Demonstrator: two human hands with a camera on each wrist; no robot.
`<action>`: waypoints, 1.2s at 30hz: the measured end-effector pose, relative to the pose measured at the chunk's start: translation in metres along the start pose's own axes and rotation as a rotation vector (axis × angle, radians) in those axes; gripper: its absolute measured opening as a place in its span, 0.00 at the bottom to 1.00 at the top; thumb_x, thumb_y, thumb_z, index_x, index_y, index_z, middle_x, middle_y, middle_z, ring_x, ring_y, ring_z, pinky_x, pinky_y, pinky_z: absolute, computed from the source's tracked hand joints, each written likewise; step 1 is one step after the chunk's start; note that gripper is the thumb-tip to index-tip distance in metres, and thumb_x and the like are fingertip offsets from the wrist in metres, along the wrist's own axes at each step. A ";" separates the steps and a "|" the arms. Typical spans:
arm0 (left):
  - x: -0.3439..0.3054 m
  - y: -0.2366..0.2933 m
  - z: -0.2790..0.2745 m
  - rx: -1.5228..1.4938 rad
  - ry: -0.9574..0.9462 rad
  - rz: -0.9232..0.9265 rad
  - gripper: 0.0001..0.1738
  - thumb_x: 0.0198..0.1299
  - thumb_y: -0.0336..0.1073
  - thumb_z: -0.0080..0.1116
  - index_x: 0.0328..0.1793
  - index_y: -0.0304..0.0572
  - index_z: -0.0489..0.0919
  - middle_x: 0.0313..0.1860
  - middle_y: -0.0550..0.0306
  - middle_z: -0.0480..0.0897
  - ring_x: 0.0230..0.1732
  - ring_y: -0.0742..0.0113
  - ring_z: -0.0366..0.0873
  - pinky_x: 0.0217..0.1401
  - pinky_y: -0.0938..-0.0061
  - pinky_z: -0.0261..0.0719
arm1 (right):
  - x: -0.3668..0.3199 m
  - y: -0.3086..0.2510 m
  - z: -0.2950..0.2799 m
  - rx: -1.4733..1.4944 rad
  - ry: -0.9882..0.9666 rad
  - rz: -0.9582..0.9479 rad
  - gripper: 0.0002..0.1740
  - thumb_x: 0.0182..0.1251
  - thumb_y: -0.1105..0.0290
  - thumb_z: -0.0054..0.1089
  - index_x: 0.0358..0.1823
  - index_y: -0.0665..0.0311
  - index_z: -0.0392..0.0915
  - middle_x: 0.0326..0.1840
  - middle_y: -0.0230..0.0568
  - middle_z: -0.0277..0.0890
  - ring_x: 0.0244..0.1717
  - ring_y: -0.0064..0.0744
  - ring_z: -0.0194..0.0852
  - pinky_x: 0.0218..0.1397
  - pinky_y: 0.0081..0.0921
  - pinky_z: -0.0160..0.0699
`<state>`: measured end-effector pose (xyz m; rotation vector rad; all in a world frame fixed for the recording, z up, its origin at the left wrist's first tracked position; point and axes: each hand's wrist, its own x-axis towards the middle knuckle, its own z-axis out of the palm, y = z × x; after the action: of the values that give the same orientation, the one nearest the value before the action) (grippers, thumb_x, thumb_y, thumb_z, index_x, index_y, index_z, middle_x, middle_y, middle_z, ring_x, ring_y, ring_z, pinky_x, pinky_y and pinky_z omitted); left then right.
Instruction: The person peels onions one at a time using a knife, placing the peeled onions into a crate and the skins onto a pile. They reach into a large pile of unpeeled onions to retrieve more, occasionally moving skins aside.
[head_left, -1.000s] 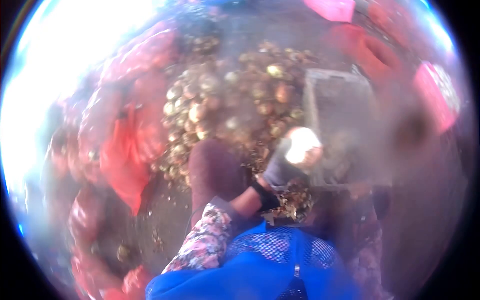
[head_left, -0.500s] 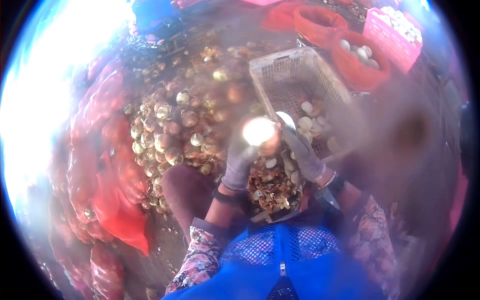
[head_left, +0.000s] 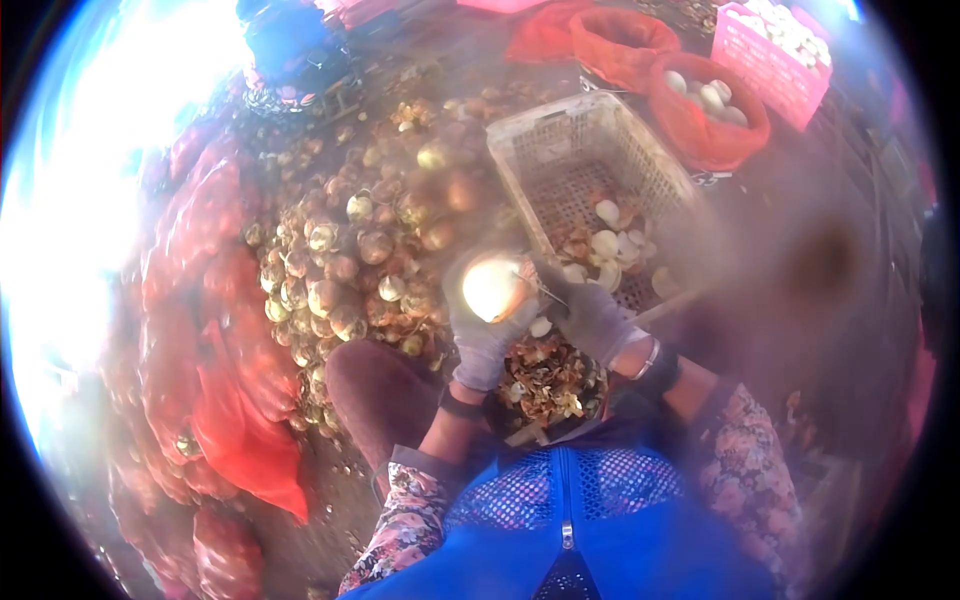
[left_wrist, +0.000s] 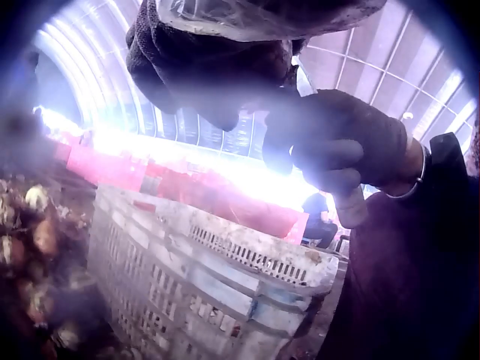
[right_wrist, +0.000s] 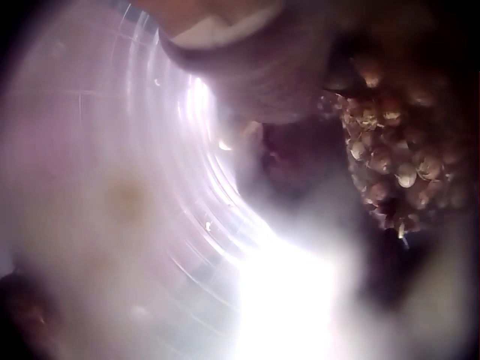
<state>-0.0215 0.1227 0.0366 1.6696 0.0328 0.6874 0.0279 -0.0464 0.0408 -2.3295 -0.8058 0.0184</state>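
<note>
In the head view my gloved left hand [head_left: 482, 345] grips a brightly lit, pale onion [head_left: 493, 288] above the lap. My gloved right hand [head_left: 595, 320] is just right of it, fingers curled round a small knife [head_left: 547, 291] whose thin blade is at the onion's right side. The left wrist view shows the left hand [left_wrist: 217, 71] overhead and the right hand [left_wrist: 349, 142] with bent fingers close beside it. Glare blurs most of the right wrist view. Below the hands lies a heap of onion skins [head_left: 550, 385].
A plastic crate [head_left: 515, 160] with several peeled onions stands ahead, right of a large pile of unpeeled onions [head_left: 340, 245]. Red mesh sacks [head_left: 215, 370] line the left. Farther right are an open red sack [head_left: 725, 150] with white onions and a full pink box [head_left: 775, 75].
The head view has swung over. My left hand has drawn back from beside the crate with the onion, and my right hand has come into clear view with the knife beside it.
</note>
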 end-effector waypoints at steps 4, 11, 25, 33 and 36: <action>0.000 0.005 0.005 0.077 0.030 0.094 0.51 0.39 0.34 0.81 0.69 0.40 0.61 0.59 0.52 0.73 0.60 0.59 0.75 0.66 0.63 0.76 | 0.001 0.002 0.013 0.097 0.081 -0.012 0.26 0.69 0.62 0.57 0.69 0.50 0.72 0.35 0.47 0.84 0.31 0.49 0.84 0.35 0.43 0.80; 0.001 0.032 0.006 0.368 -0.124 0.402 0.54 0.38 0.37 0.79 0.72 0.40 0.58 0.58 0.50 0.75 0.59 0.57 0.77 0.65 0.63 0.77 | 0.016 0.034 0.053 0.047 -0.024 -0.151 0.33 0.65 0.64 0.60 0.72 0.58 0.66 0.51 0.49 0.82 0.42 0.47 0.85 0.45 0.38 0.83; -0.004 0.030 -0.004 -0.662 -0.313 -0.490 0.50 0.48 0.64 0.70 0.68 0.34 0.68 0.58 0.49 0.77 0.54 0.56 0.79 0.58 0.64 0.80 | 0.034 0.008 -0.008 0.056 0.177 -0.572 0.28 0.66 0.71 0.59 0.68 0.58 0.68 0.54 0.44 0.82 0.49 0.41 0.82 0.52 0.33 0.81; 0.002 0.037 -0.026 -0.813 -0.470 -0.522 0.52 0.40 0.58 0.77 0.68 0.35 0.70 0.55 0.53 0.80 0.54 0.65 0.80 0.58 0.70 0.80 | 0.019 0.014 -0.061 1.317 -0.648 0.387 0.21 0.68 0.70 0.60 0.61 0.67 0.75 0.25 0.36 0.77 0.20 0.23 0.74 0.24 0.18 0.73; 0.002 0.011 -0.030 -0.780 -0.547 -0.515 0.52 0.42 0.58 0.76 0.68 0.34 0.70 0.56 0.53 0.80 0.55 0.66 0.79 0.60 0.70 0.79 | 0.014 -0.030 -0.075 1.288 -0.315 0.344 0.20 0.68 0.70 0.59 0.60 0.67 0.74 0.16 0.26 0.68 0.09 0.14 0.57 0.13 0.12 0.53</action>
<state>-0.0375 0.1479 0.0490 0.9727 -0.1708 -0.1656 0.0392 -0.0649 0.1203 -1.1860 -0.3093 0.8140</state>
